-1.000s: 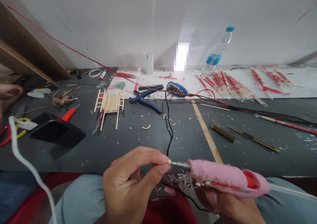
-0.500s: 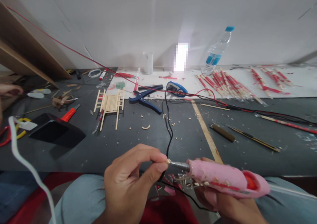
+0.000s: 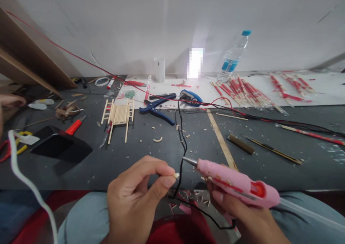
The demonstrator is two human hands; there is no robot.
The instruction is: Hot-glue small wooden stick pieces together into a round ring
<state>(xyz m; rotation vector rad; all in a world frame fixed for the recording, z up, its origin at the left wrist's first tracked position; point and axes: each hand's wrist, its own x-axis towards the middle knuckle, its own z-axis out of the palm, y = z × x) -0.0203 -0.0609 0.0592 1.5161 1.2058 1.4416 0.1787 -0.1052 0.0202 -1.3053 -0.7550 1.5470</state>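
Observation:
Between thumb and index finger, my left hand (image 3: 137, 197) pinches a small pale wooden piece (image 3: 176, 175) near the table's front edge. My right hand (image 3: 234, 211) is wrapped round the handle of a pink hot glue gun (image 3: 226, 179), its metal nozzle pointing left. The nozzle tip is a little above and to the right of the wooden piece, apart from it. A clear glue stick (image 3: 304, 213) sticks out of the gun's back end. Farther off on the table stands a small chair-like frame of thin sticks (image 3: 120, 114).
Blue cutters (image 3: 159, 109) and a power strip (image 3: 191, 97) lie mid-table, with cables running right. Bundles of red-wrapped sticks (image 3: 242, 89) and a water bottle (image 3: 230, 62) are at the back. A craft knife (image 3: 275, 150) lies right; a person's hand (image 3: 10, 102) shows at far left.
The glue gun's nozzle has come away from the wooden piece and moved up. My left hand has shifted slightly left and down, still pinching the piece.

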